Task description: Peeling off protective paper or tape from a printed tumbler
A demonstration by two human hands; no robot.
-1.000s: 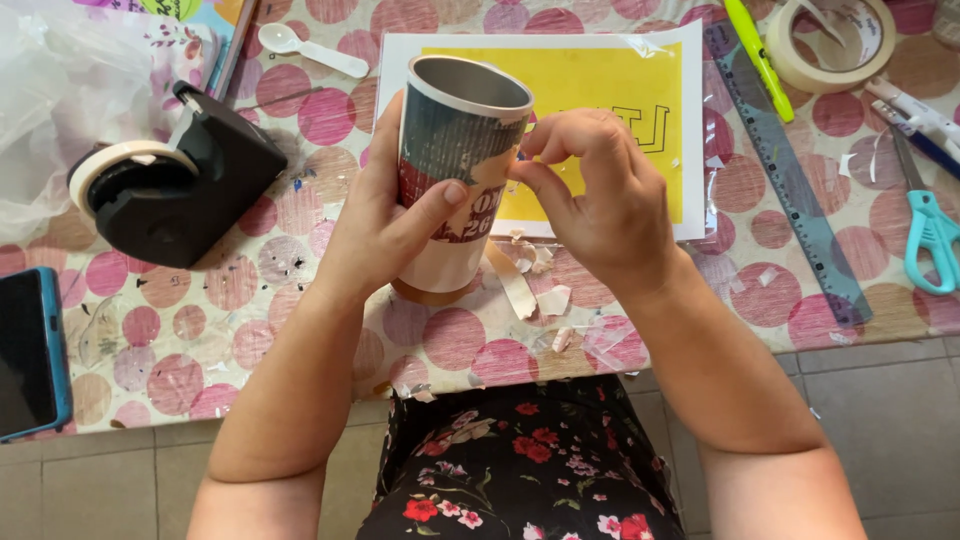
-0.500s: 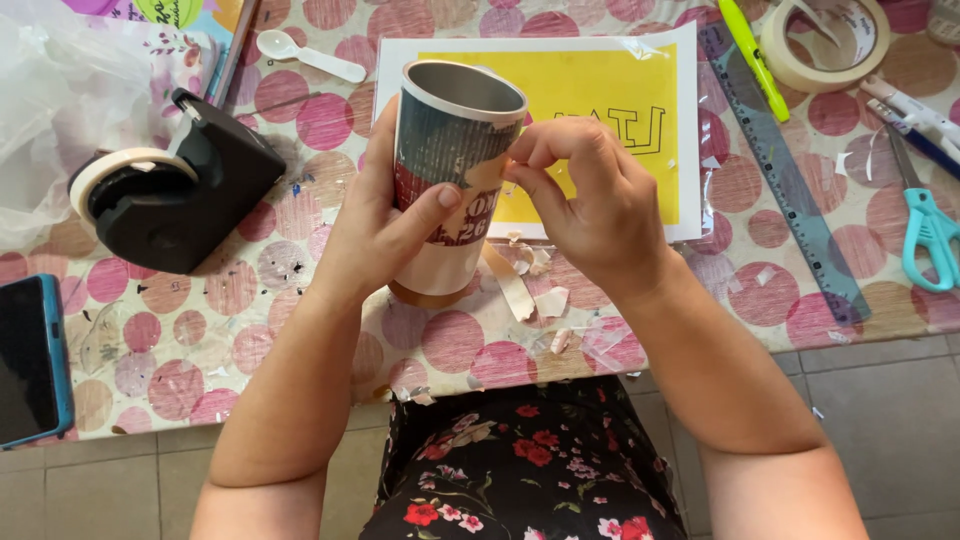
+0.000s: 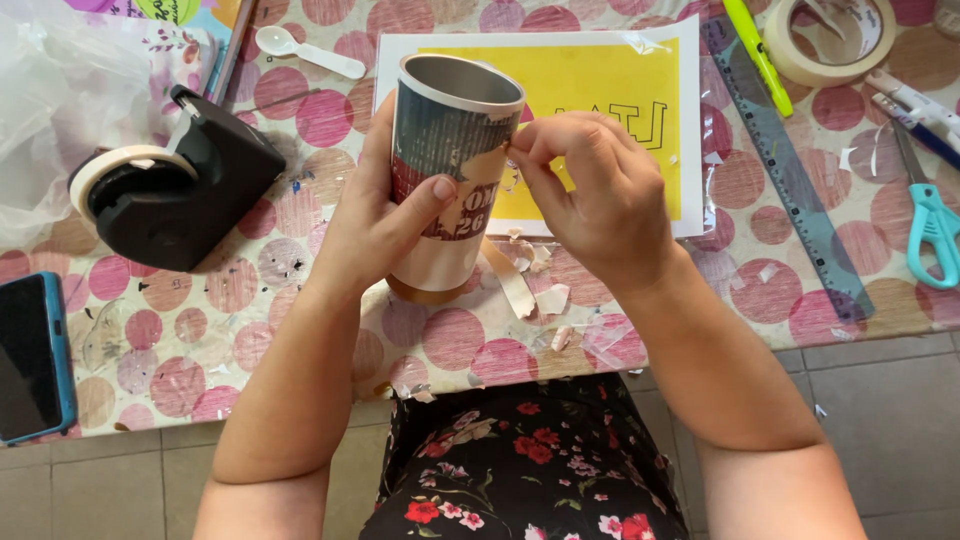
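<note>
My left hand (image 3: 378,215) grips a tall paper cup (image 3: 447,150) upright above the table, thumb across its printed wrap. The cup is open at the top and partly covered in a torn label. My right hand (image 3: 597,195) pinches at the label's edge on the cup's right side with fingertips closed on it. Peeled paper scraps (image 3: 530,285) lie on the dotted tablecloth just below the cup.
A yellow sheet on white paper (image 3: 600,90) lies behind the cup. A black tape dispenser (image 3: 175,190) and a phone (image 3: 32,357) sit left. A ruler (image 3: 790,180), masking tape roll (image 3: 830,35), teal scissors (image 3: 930,225), a green marker (image 3: 757,50) and a white spoon (image 3: 305,52) surround.
The cup has tilted slightly and my right fingers have shifted along the label edge. More of the label is peeled.
</note>
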